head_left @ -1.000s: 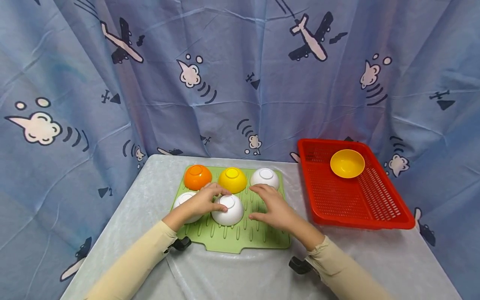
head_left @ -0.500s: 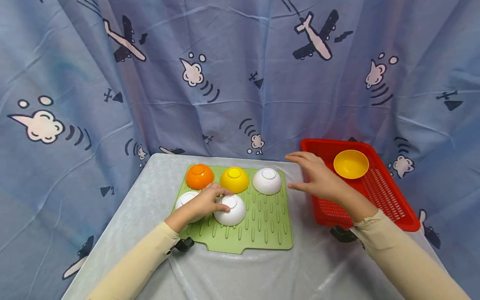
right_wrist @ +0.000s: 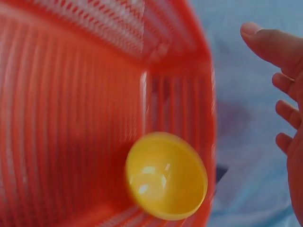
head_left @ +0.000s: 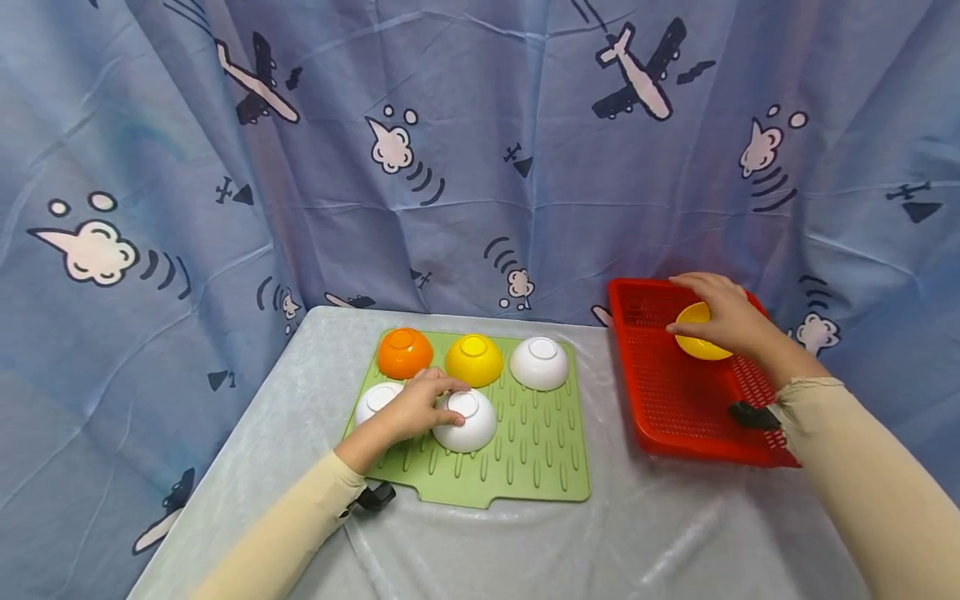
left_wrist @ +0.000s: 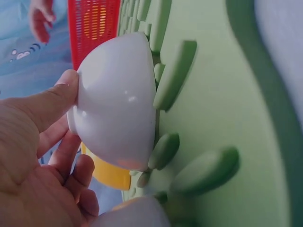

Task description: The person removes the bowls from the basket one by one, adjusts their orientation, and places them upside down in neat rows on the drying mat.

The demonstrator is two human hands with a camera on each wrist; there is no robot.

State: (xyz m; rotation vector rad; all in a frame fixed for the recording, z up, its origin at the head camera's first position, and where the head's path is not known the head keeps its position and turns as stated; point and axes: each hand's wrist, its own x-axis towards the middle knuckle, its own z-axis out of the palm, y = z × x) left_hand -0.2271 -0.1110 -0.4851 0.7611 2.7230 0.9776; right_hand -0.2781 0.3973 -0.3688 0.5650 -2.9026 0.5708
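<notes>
My left hand [head_left: 420,406] holds an upside-down white bowl [head_left: 467,423] by its base, with thumb and fingers at the foot ring; the bowl [left_wrist: 116,101] stands rim down on a green ribbed drying mat [head_left: 536,450]. Partly behind that hand is a second white bowl [head_left: 375,400]. Along the mat's far side sit an orange bowl [head_left: 405,354], a yellow bowl [head_left: 474,361] and a third white bowl [head_left: 539,363], all inverted. Over the red basket [head_left: 637,408] my right hand [head_left: 723,315] is spread, apart from the upright yellow bowl [right_wrist: 165,177] inside and partly covering it in the head view.
The basket stands on the table's right side, with slotted walls and a raised rim. A pale cloth covers the table [head_left: 600,550]. Behind it hangs a blue curtain [head_left: 465,167] with printed planes.
My right hand has moved right, from the mat beside the held white bowl to above the red basket, fingers still spread. The left hand has stayed on its bowl.
</notes>
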